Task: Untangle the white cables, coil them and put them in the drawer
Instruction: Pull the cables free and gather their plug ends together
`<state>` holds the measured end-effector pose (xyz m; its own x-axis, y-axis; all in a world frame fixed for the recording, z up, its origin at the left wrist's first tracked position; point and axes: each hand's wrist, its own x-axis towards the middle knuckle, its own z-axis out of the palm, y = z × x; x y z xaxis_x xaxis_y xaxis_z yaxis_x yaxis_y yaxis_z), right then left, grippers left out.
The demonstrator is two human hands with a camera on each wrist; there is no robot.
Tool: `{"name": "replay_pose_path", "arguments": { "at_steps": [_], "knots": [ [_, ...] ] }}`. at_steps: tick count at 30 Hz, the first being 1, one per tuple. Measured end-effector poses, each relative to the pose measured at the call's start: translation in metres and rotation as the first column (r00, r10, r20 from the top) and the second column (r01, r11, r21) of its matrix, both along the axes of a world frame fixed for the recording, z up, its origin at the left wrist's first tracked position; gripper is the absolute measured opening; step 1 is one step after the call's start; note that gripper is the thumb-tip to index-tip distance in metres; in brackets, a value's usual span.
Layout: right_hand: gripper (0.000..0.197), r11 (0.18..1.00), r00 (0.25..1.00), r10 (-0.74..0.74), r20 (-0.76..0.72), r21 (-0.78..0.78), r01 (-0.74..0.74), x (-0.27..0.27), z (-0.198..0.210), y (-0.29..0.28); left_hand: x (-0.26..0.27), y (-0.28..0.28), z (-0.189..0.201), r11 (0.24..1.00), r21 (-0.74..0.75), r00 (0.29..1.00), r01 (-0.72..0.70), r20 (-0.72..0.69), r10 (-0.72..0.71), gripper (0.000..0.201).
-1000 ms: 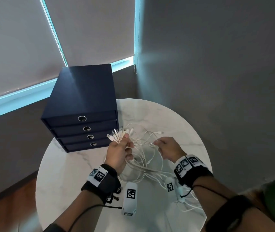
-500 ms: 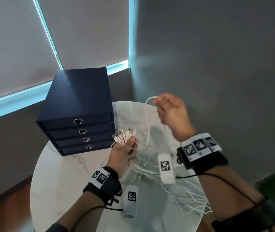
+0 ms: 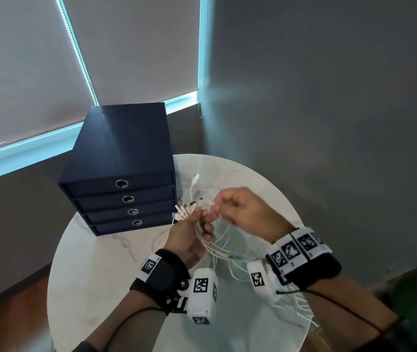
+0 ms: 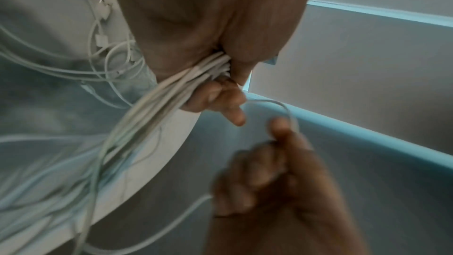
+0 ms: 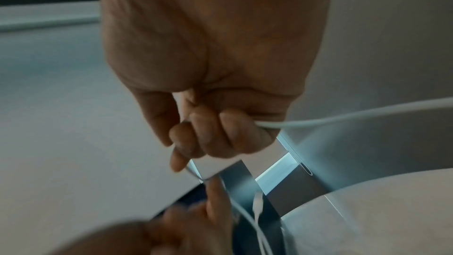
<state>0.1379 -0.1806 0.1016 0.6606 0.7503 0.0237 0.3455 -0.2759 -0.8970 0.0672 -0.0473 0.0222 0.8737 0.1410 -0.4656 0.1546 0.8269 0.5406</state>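
My left hand (image 3: 189, 232) grips a bundle of white cables (image 3: 221, 247) above the round table, their plug ends (image 3: 185, 210) fanning out past the fist toward the drawers. The left wrist view shows that bundle (image 4: 176, 88) squeezed in the left hand (image 4: 215, 46). My right hand (image 3: 237, 212) is right beside the left one, with curled fingers pinching a single white cable (image 5: 343, 119). In the right wrist view the right hand (image 5: 215, 123) holds this cable. The cables' loose lengths trail over the table. All drawers of the dark blue drawer box (image 3: 121, 174) are closed.
The round white marble table (image 3: 95, 288) stands in a corner, with a grey wall to the right and window blinds behind. The drawer box takes up its back left. More cable loops (image 3: 301, 308) hang near the table's front right edge.
My right hand rose with one cable half a second ago and has now come back down next to the left hand. The left hand has kept its hold on the bundle.
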Motion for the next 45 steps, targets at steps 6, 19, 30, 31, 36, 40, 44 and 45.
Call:
{"name": "replay_pose_path", "arguments": {
  "at_steps": [6,19,30,31,36,40,44,45],
  "knots": [
    [0.016,0.939,0.975,0.148,-0.165,-0.287,-0.191,-0.019,-0.044,-0.009,0.005,0.005,-0.010,0.999,0.010,0.992,-0.050,-0.112,0.051,0.029],
    [0.011,0.702,0.852,-0.042,-0.521,-0.622,-0.346,-0.018,-0.106,-0.075,0.008,0.016,-0.018,0.970,0.134,0.973,-0.204,-0.079,0.216,0.030],
    [0.027,0.665,0.876,-0.112,-0.469,-0.691,-0.285,-0.014,-0.138,-0.103,0.004,0.015,-0.021,0.955,0.232,0.981,-0.186,-0.015,0.194,0.031],
    [0.027,0.673,0.889,-0.103,-0.445,-0.690,-0.267,-0.013,-0.140,-0.103,0.003,0.016,-0.020,0.952,0.245,0.981,-0.186,-0.009,0.194,0.030],
    [0.016,0.766,0.847,-0.180,-0.500,-0.611,-0.197,0.005,-0.131,-0.122,0.002,0.032,-0.013,0.928,0.290,0.970,-0.233,0.007,0.241,0.030],
    [0.011,0.799,0.882,-0.377,-0.284,-0.581,0.154,0.041,-0.098,-0.166,-0.002,0.049,-0.010,0.917,0.241,0.946,-0.317,0.017,0.322,0.032],
    [0.018,0.615,0.834,-0.528,0.164,-0.603,0.508,0.088,-0.069,-0.220,-0.005,0.063,-0.010,0.898,0.211,0.921,-0.385,0.026,0.389,0.031],
    [0.017,0.556,0.786,-0.556,0.269,-0.583,0.593,0.096,-0.063,-0.231,-0.005,0.066,-0.010,0.896,0.204,0.917,-0.394,0.026,0.398,0.031]
  ]
}}
